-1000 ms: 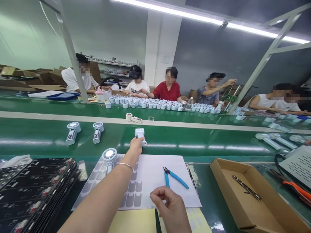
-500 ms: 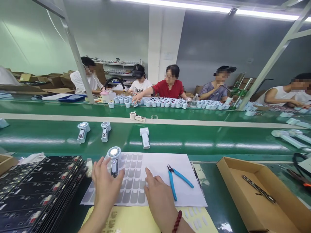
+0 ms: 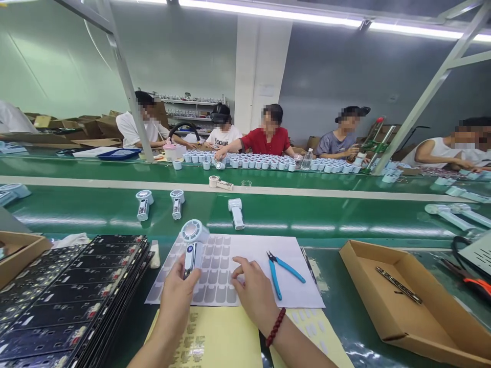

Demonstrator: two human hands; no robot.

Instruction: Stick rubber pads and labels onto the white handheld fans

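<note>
Head view: I watch the left hand [image 3: 180,283] close its fingers around the handle of a pale blue handheld fan [image 3: 193,250], tilted so its round head points away from the wearer. A small readout shows on the handle. The fan sits over the left part of a white sheet [image 3: 249,246]; whether it touches the paper I cannot tell. The right hand [image 3: 252,291] is just beside, thumb and forefinger curved with a narrow gap, and I make out nothing in it.

I judge this fan's body to be assembled; whether a grey piece is already on it I cannot tell. Many grey pieces [image 3: 210,276] remain in rows on the sheet, while its right part has none, so I take the supply as partly used.

Blue-handled cutters [image 3: 275,280] lie open on that bare part. Nearer the wearer is a yellow sheet [image 3: 226,337]. A stack of black boards [image 3: 84,286] stands to the left, a cardboard box [image 3: 360,294] to the right.

Farther out on the green tabletop [image 3: 326,220], two fans [image 3: 143,205] lie with dark handle panels up, and another fan [image 3: 236,213] shows a plain pale side. Beyond, co-workers [image 3: 266,140] sit behind rows of round parts [image 3: 264,163].
</note>
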